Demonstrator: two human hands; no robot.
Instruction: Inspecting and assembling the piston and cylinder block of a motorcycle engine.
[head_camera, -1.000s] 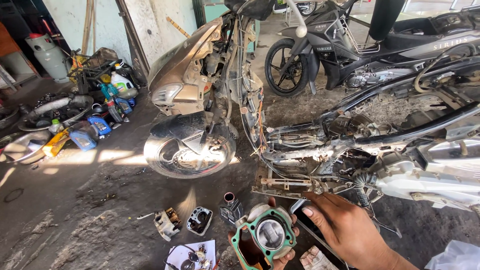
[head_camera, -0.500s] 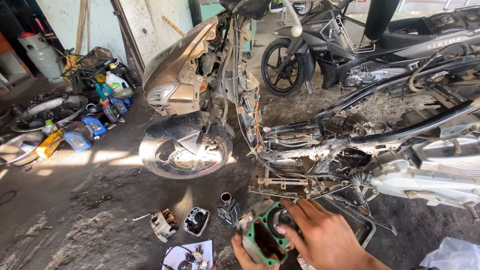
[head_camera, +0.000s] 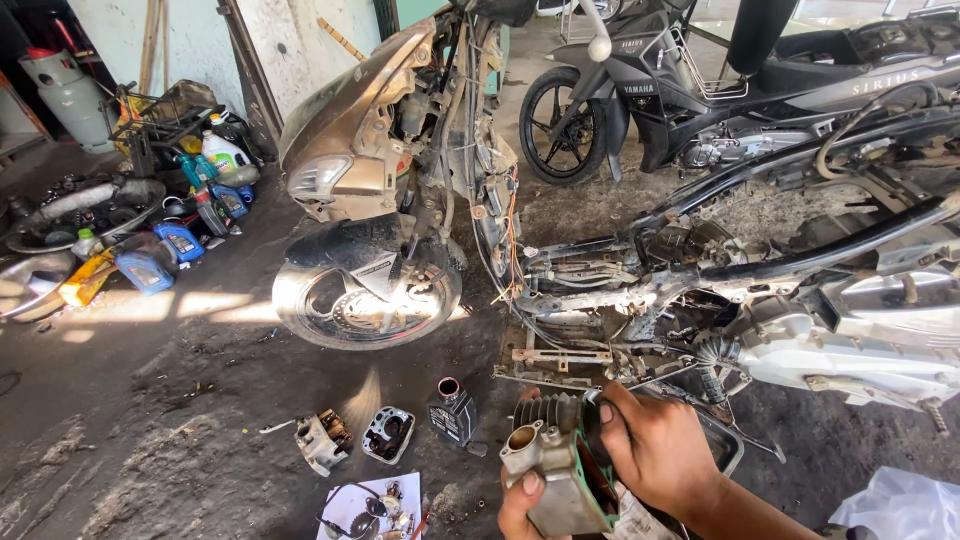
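Here both hands, left (head_camera: 522, 505) and right (head_camera: 655, 450), grip the finned engine cylinder (head_camera: 555, 470).

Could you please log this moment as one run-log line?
left hand: supports engine cylinder | right hand: grips its top | stripped motorcycle behind

We're in a motorcycle repair workshop. Stripped scooter (head_camera: 400, 200) centre frame, panels off, wiring hanging, front wheel (head_camera: 365, 300) on a grimy, oil-stained concrete floor (head_camera: 150, 420). Bare frame and engine (head_camera: 800, 300) at right. Parked motorbike (head_camera: 720, 90) top. Oil bottles (head_camera: 165, 250) and scrap at left, gas cylinder (head_camera: 65, 90) upper left. Loose engine parts (head_camera: 385, 435) on the floor, bottom centre.
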